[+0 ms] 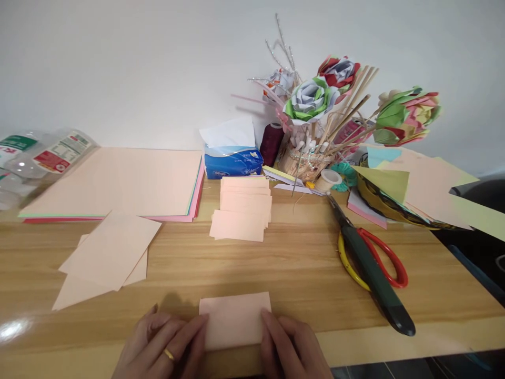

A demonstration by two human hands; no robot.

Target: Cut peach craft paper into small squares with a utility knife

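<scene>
Near the front edge of the table, a small pale pink rectangle of paper (pixel 235 322) is held between both hands. My left hand (pixel 168 342), with a gold ring on one finger, pinches its left edge. At the right edge, my right hand (pixel 290 342) grips it between thumb and fingers. Whether the paper is folded double I cannot tell. Farther back lies an overlapping stack of similar pink rectangles (pixel 239 225). Several larger pink paper sheets (pixel 112 252) overlap on the left.
Scissors (pixel 389 258) and a dark-handled tool (pixel 369 268) overlap at right. Behind stand a blue tissue pack (pixel 232 162), a thread spool (pixel 271 143) and a holder (pixel 305 162) with paper flowers (pixel 311 100). A large paper stack (pixel 118 181), bottles (pixel 65 152) and a paper-filled basket (pixel 379 202) flank them.
</scene>
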